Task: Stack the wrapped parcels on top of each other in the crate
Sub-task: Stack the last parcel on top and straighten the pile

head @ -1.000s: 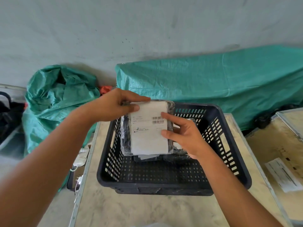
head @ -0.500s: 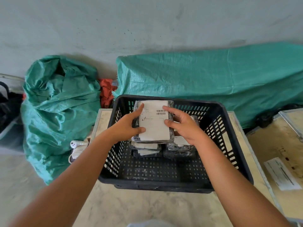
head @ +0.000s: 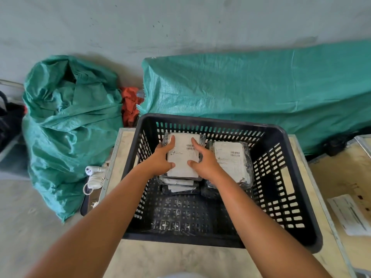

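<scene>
A black slatted plastic crate [head: 297,197] stands on a pale table. Inside it, at the far left, lies a stack of dark wrapped parcels [head: 178,186]. On top of that stack rests a parcel with a white label and barcode [head: 183,155]. My left hand [head: 160,161] grips this top parcel's left edge and my right hand [head: 203,161] grips its right edge, both inside the crate. A second stack of parcels [head: 230,161], also topped by a white label, sits just to the right of my right hand.
The table [head: 180,259] has a metal-edged rim. A green woven sack [head: 68,125] and a long green tarp-covered bundle [head: 251,87] lie behind it. A white plug and cable [head: 93,175] sit at the left. A second table with a paper sheet [head: 349,213] stands at the right.
Both hands have carried the labelled parcel down from above the crate's rim into the crate, and it now lies on the left stack.
</scene>
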